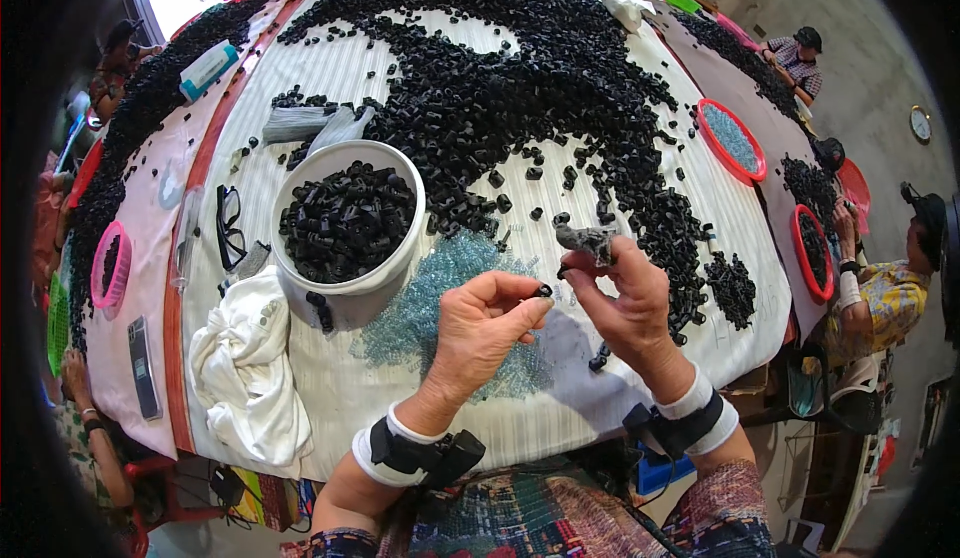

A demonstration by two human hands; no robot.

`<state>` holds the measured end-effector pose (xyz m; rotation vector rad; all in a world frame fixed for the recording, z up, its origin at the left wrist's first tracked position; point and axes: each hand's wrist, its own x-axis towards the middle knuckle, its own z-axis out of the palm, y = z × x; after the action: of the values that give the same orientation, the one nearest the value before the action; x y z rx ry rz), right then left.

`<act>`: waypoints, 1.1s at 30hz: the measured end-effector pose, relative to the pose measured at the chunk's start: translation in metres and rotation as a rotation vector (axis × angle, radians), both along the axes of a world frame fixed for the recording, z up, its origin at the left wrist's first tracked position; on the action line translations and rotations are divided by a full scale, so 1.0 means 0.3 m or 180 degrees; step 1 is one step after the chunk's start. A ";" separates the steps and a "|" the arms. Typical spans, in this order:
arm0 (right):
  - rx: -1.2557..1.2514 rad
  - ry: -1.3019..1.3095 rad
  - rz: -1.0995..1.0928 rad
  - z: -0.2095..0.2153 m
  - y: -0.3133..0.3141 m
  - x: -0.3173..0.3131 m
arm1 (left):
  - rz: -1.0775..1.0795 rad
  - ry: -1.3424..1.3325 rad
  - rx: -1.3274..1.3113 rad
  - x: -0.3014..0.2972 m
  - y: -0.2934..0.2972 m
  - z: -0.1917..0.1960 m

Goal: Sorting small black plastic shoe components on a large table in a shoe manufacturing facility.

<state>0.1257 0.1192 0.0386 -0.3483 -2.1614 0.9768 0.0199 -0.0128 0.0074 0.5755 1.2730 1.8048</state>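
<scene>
Over the near part of the table, my left hand (487,320) pinches a small black plastic part (544,291) between thumb and fingertip. To its right, my right hand (632,298) is closed around a mottled dark grey object (588,242) whose kind I cannot make out. Something black shows at that hand's fingertips too. Beneath and left of my left hand spreads a heap of small clear bluish pieces (440,293). A white bowl (413,173) full of black parts stands beyond it. A large pile of the same black parts (520,88) covers the far table.
Left of the bowl lie black-framed glasses (231,226) and a white cloth (250,368). Bundles of clear strips (295,124) rest behind the bowl. A small black heap (731,290) sits at right. Other people work at side tables, with a red-rimmed basket (731,140) at right.
</scene>
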 end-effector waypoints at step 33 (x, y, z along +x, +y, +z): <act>0.1114 -0.0502 0.0179 0.009 -0.067 0.037 | -0.0019 0.0051 -0.0186 0.011 -0.003 -0.001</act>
<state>0.1368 0.0991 0.0414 -0.2011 -2.4437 0.5985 0.0231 -0.0136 0.0072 0.5615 1.3290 1.7553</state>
